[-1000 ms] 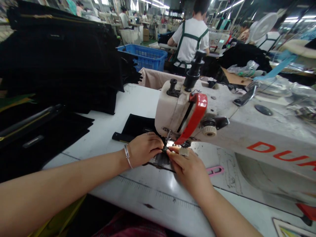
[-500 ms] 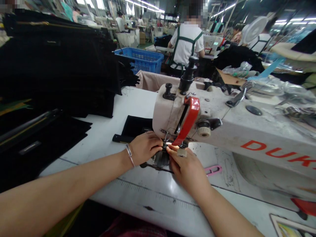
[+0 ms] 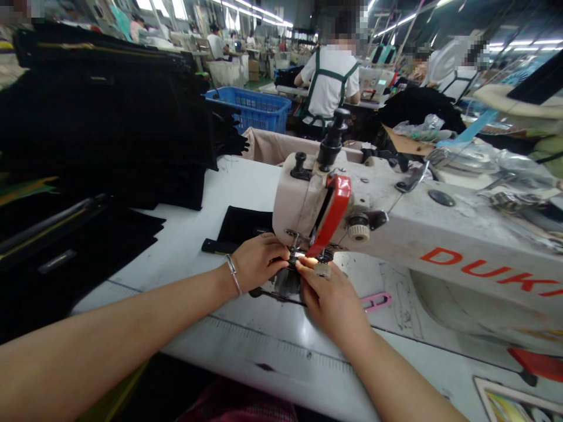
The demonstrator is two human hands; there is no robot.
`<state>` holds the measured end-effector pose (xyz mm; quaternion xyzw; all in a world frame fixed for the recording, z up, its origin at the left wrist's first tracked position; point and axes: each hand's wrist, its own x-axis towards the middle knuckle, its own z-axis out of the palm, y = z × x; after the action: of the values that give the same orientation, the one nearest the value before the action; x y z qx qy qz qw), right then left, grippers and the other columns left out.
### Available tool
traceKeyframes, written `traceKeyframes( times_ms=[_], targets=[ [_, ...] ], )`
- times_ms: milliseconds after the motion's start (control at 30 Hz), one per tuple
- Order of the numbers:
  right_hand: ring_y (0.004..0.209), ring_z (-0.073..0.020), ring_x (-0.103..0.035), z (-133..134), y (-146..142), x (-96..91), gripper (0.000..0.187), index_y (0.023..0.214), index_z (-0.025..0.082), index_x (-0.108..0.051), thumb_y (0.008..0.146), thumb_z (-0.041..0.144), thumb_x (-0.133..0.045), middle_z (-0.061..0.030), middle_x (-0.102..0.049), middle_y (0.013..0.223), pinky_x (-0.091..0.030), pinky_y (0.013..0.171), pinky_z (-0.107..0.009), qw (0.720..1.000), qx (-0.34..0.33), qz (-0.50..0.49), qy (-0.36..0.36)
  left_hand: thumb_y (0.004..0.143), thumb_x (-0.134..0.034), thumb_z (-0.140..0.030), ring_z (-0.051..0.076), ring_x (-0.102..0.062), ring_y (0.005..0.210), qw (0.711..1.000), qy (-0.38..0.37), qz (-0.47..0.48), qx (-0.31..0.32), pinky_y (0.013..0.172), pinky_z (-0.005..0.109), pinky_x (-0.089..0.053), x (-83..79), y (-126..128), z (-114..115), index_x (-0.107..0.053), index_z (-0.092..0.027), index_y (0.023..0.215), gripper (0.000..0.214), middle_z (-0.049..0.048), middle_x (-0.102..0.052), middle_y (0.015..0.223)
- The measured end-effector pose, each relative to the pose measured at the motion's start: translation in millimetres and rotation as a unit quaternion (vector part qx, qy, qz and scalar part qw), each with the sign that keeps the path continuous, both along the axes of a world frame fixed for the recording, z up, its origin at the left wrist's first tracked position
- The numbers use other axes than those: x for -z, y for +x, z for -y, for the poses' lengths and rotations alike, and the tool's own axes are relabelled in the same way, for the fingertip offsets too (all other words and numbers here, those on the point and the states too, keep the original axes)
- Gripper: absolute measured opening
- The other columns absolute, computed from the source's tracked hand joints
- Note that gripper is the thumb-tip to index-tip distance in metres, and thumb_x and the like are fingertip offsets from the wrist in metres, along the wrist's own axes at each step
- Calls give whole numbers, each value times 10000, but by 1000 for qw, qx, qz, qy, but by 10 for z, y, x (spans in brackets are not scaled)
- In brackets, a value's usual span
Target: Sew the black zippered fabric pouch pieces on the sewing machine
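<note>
A white sewing machine [image 3: 303,199] with a red guard stands over the tabletop, its small lamp lit at the needle. A black fabric piece [image 3: 244,224] lies flat and runs under the machine head, a thicker strip along its near edge. My left hand [image 3: 257,262], a bracelet at its wrist, pinches the fabric's edge just left of the presser foot. Close to the foot on the other side, my right hand [image 3: 332,302] has its fingers drawn together on the same edge. Fingertips and machine parts hide most of the fabric at the needle.
Tall stacks of black fabric pieces [image 3: 109,117] fill the left side. Pink thread snips [image 3: 377,302] lie right of my right hand. Behind the table are a blue crate [image 3: 264,111] and a co-worker in a white shirt [image 3: 329,82]. A framed picture [image 3: 519,404] rests at lower right.
The view has shifted slightly, so the machine arm appears a little further left. Both hands keep their places beside the presser foot, with hardly any visible movement of the fabric.
</note>
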<state>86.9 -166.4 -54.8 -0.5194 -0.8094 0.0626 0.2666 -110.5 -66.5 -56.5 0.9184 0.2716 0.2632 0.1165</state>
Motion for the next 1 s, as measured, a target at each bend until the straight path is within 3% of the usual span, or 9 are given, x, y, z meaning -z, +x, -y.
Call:
traceKeyframes(
  times_ms=[400,600,800,900,1000],
  targets=[
    [1100,-286,-557,-10,-9,28,329,1225,158,-614,914,87,-533,-127,-611,1273,-516,929,-466,1000,6,7,2,837,-710,-189,202,-646,938,1000,-8,6,-3,865,333,-516,46,8,-35,-686,-186,842,25,34,-705,921],
    [1069,-278,-557,20,4,23,309,1188,170,-628,914,82,-514,-112,-625,1237,-517,919,-466,1000,3,-4,0,874,-678,-202,182,-634,942,999,-29,11,24,892,312,-499,31,-34,18,-675,-185,899,31,35,-698,966],
    [1142,-281,-541,-12,36,75,351,1249,164,-595,926,97,-476,-124,-608,1259,-512,946,-465,1000,4,-6,-6,892,-651,-202,193,-619,951,1000,-28,-1,13,903,323,-479,45,34,-21,-681,-164,916,54,55,-693,973],
    [1158,-277,-546,-22,91,114,351,1266,174,-581,941,136,-453,-126,-594,1277,-514,953,-462,1000,-4,-11,9,883,-675,-343,231,-586,1045,999,-15,-30,-6,953,363,-449,-23,9,-5,-684,-166,1037,235,86,-669,1087],
    [1138,-269,-574,-18,218,213,326,1246,195,-594,951,216,-456,-115,-599,1276,-527,939,-442,999,-18,-20,39,725,-693,-687,320,-535,1082,994,-9,-87,-58,936,459,-423,-128,-214,199,-637,-163,1204,712,146,-599,1184]
  ],
)
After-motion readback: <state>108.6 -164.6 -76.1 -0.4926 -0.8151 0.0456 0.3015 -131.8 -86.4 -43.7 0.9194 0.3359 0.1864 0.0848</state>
